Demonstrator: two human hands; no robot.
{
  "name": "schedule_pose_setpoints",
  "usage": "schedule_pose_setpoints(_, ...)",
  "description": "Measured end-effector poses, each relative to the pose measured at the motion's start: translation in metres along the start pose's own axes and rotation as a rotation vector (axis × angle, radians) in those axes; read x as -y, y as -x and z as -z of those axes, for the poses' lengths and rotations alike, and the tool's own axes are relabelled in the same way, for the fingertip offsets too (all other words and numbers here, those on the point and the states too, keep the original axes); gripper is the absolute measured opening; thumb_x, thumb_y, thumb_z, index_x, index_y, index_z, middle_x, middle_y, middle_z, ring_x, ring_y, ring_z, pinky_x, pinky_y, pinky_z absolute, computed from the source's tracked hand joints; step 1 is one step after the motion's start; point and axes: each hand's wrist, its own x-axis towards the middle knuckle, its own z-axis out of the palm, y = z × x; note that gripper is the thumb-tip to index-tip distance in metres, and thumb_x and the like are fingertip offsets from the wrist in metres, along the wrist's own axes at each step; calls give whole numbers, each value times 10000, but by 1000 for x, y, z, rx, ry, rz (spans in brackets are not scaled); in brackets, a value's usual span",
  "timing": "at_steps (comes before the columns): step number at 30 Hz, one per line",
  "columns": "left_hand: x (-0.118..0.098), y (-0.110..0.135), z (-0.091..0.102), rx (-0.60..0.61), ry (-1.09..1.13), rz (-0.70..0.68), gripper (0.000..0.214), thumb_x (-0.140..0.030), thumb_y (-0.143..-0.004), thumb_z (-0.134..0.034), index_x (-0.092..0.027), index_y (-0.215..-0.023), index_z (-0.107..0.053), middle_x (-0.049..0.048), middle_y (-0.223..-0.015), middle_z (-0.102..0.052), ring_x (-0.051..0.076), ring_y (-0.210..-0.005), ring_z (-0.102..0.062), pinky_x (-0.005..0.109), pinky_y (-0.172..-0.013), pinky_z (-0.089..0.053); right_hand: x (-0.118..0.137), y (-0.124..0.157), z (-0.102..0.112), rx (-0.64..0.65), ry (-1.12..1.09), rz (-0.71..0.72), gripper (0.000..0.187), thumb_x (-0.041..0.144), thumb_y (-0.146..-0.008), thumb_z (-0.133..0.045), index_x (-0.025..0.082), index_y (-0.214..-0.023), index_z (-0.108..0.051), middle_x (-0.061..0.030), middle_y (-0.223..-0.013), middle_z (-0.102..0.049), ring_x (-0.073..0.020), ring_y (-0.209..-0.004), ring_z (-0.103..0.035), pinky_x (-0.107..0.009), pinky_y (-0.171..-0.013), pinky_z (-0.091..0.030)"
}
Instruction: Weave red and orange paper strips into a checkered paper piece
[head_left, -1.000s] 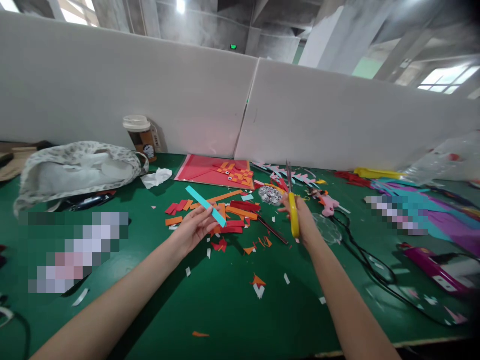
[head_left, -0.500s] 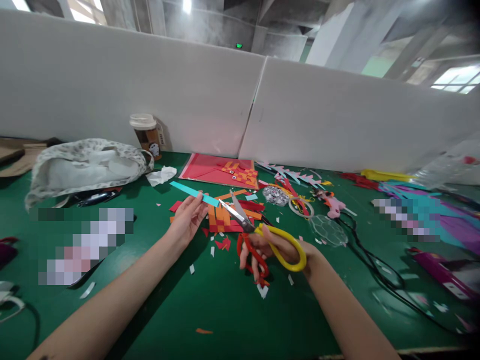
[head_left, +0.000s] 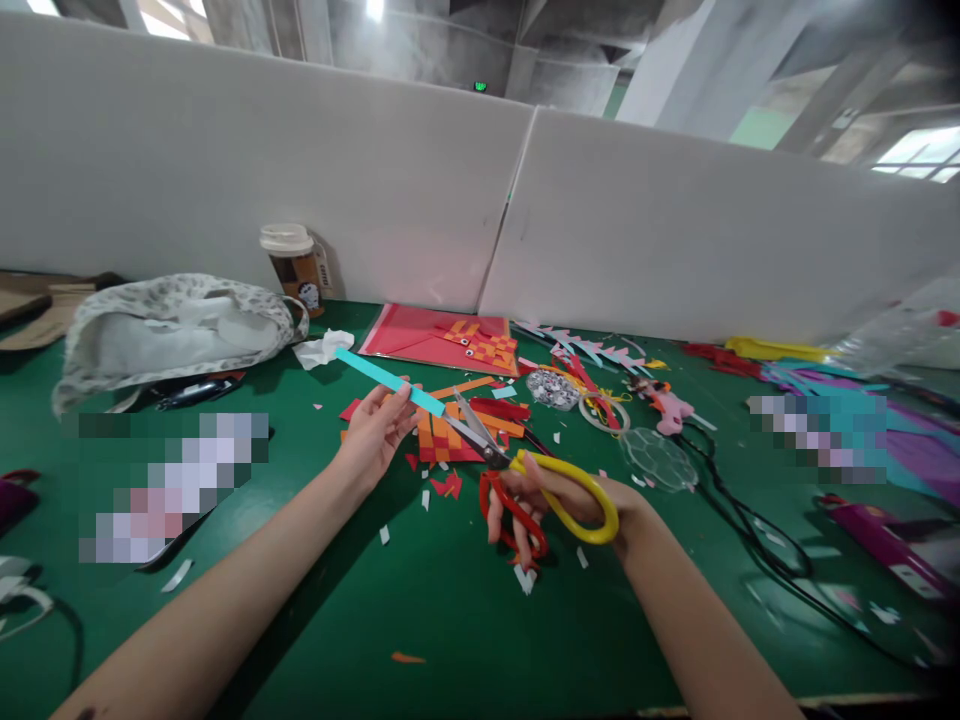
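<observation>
My left hand (head_left: pixel 384 425) pinches a light-blue paper strip (head_left: pixel 367 373) between thumb and fingers, its long end pointing up and left. In my right hand (head_left: pixel 529 500) is a pair of scissors (head_left: pixel 574 495) with one yellow and one red handle loop. The blades are parted, and their tips are close to the strip's right end; whether they touch it I cannot tell. Beneath the strip and blades lies an orange and red woven paper piece (head_left: pixel 442 437). Behind it, a finished-looking orange and red checkered paper fish with googly eyes (head_left: pixel 480 345) rests on a red sheet packet (head_left: pixel 409 345).
Paper scraps (head_left: pixel 448 485) are strewn over the green table (head_left: pixel 337 640). Left are a spotted cloth bag (head_left: pixel 180 320), a lidded paper cup (head_left: pixel 292 265) and crumpled tissue (head_left: pixel 322 348). Right are tape (head_left: pixel 604 412), a black cable (head_left: pixel 739 510) and a purple glue gun (head_left: pixel 885 545). White panels (head_left: pixel 262 150) stand behind.
The blue strip has shifted slightly, with its far end now overlapping the tissue in view. The scissors have moved slightly right and remain parted. Both hands keep their hold.
</observation>
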Motion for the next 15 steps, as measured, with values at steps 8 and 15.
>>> schedule_pose_setpoints(8, -8, 8, -6, 137, -242, -92, 254, -219, -653, -727, -154, -885, -649, -6, -664, -604, 114, -675, -607, 209, -576, -537, -3, 0, 0, -12, 20, -19, 735, 635, -855, -117, 77, -926, -589, -107, -748, -640, -116, -529, -584, -234, -513, -405)
schedule_pose_setpoints(15, -8, 11, -8, 171, -314, -107, 237, -236, -661, -718, -166, -873, -639, -41, -601, -546, 90, -631, -582, 192, -569, -520, -9, 0, 4, -13, -16, -30, 712, 656, -842, -121, 106, -893, -569, -110, -777, -644, -109, -521, -586, -233, -498, -404)
